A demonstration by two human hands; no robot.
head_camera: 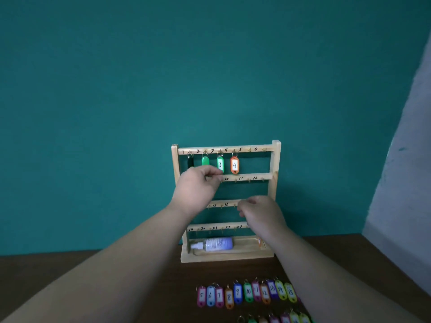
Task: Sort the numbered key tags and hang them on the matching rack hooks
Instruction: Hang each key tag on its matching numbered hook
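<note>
Wooden rack stands upright on the dark counter, against a teal wall. Four rails with hand-written numbers above small hooks. Top rail holds four tags: a black tag at hook 1, a green tag at hook 2 with its number not readable, a green tag 3, an orange tag 4. Hooks 5 and 6 bare.

Left hand raised in front of the second rail, covering its left numbers and the lower ends of the first two tags. Fingers pinched together near a hook just left of 10; whether a tag sits between them cannot be told. Right hand lower, in front of the third rail's right part, fingers curled loosely; contents, if any, hidden.

Rack base forms a tray: a clear bottle with white nozzle lies on its side in it, and a small orange item shows beside the right forearm.

Near edge of counter: row of loose tags, 5 to 15 legible, mixed colours, side by side. A second row below, cut by the frame edge. Right forearm crosses over the rows' right end.

Pale wall at far right.
</note>
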